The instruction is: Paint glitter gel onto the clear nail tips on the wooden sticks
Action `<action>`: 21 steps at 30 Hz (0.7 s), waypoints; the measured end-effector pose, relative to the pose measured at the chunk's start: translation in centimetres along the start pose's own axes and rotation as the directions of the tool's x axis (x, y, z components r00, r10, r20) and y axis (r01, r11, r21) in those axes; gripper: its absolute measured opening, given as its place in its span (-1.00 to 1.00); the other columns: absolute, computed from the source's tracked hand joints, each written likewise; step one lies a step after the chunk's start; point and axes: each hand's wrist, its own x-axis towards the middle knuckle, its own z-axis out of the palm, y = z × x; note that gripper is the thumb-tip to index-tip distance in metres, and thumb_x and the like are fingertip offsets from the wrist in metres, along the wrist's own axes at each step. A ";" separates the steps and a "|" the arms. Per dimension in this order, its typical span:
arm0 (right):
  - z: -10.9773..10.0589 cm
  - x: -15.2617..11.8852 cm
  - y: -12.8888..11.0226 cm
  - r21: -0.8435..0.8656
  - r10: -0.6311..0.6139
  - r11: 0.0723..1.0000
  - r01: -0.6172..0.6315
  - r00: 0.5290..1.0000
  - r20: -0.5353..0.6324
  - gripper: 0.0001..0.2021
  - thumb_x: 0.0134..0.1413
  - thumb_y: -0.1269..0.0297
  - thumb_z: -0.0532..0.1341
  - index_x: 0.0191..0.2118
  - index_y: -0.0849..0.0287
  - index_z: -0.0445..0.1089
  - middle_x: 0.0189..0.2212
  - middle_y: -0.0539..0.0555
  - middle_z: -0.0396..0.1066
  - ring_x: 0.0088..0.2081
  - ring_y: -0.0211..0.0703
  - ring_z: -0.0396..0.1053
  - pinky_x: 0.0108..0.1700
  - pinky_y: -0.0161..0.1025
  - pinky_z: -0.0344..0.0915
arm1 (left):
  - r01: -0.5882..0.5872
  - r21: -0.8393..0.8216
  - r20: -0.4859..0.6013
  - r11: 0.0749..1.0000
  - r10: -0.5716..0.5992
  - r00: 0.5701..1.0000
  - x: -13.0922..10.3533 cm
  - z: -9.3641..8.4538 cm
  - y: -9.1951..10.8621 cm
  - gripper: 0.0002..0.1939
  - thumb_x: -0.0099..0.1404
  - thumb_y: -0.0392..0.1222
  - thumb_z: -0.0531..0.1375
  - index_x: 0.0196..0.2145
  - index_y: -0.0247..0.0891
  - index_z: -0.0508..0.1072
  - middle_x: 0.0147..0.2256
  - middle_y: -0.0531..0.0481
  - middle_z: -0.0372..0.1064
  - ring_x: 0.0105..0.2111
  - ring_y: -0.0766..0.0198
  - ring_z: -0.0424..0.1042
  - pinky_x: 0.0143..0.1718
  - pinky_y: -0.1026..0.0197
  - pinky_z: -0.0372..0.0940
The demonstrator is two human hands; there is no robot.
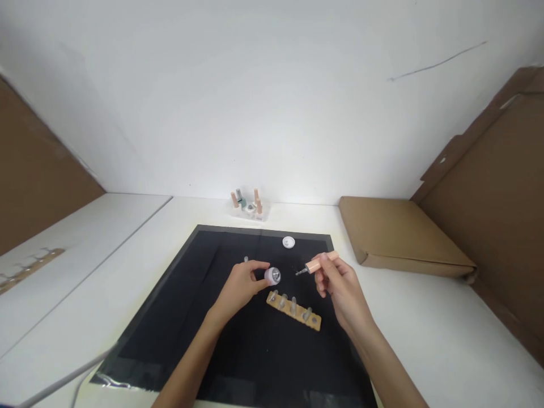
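Observation:
My left hand (242, 284) pinches a small white jar (272, 276) between thumb and fingers, its open mouth tilted to the right and showing something silvery inside. In my right hand (338, 279) is a slim brush (314, 265) with a peach handle, its grey tip pointing left towards the jar but apart from it. Just below both hands lies a wooden stand (314, 322) bearing several clear false nail tips (293, 306). Beyond them, a round white lid or dish (288, 242) rests on the black mat (238, 351).
At the back, a clear tray (250, 214) holds several small bottles, some with peach caps (259, 206). A flat cardboard box (403, 226) lies at the right. Another wooden stand with nail tips (36, 265) is at the far left. A small clear piece (246, 259) stands behind my left hand.

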 end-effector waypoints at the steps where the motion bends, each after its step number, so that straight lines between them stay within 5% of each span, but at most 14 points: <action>1: 0.0 0.0 0.0 0.001 0.003 1.000 -0.003 1.000 -0.002 -0.59 -0.16 -0.07 0.36 -0.49 0.24 0.39 -0.70 -0.11 0.20 -0.68 -0.40 0.11 -0.67 -0.43 0.05 | 0.005 -0.011 -0.008 1.000 -0.005 1.000 0.0 -0.3 0.0 -0.59 0.00 -0.16 0.29 -0.16 -0.36 0.57 -0.75 0.20 0.13 -0.67 0.31 0.15 -0.53 0.25 0.04; 9: 0.2 -0.1 -0.1 0.006 0.007 1.000 -0.007 1.000 -0.003 -0.59 -0.18 -0.08 0.36 -0.49 0.22 0.40 -0.71 -0.11 0.19 -0.69 -0.38 0.10 -0.68 -0.41 0.05 | 0.000 -0.095 -0.189 0.995 -0.018 0.982 0.4 -2.7 -1.0 -0.64 -0.02 -0.16 0.26 -0.22 -0.32 0.54 -0.71 0.20 0.17 -0.67 0.35 0.11 -0.55 0.26 0.05; 14: 0.1 0.0 0.1 0.009 0.003 1.000 -0.003 1.000 -0.003 -0.59 -0.17 -0.08 0.36 -0.46 0.22 0.41 -0.71 -0.11 0.20 -0.69 -0.39 0.10 -0.68 -0.41 0.06 | -0.011 0.063 -0.319 0.998 0.031 0.947 1.1 -3.0 -2.8 -0.61 -0.02 -0.24 0.22 -0.17 -0.28 0.50 -0.32 -0.01 0.42 -0.57 0.34 0.24 -0.46 0.24 0.19; 21: 0.1 0.0 0.2 0.017 0.009 1.000 -0.009 1.000 0.003 -0.60 -0.16 -0.07 0.36 -0.44 0.23 0.42 -0.71 -0.11 0.19 -0.68 -0.40 0.10 -0.68 -0.44 0.06 | 0.058 0.153 -0.295 0.986 -0.011 0.955 1.7 -2.0 -4.5 -0.66 -0.04 -0.13 0.30 -0.25 -0.26 0.55 -0.34 -0.04 0.37 -0.35 0.13 0.39 -0.32 0.17 0.24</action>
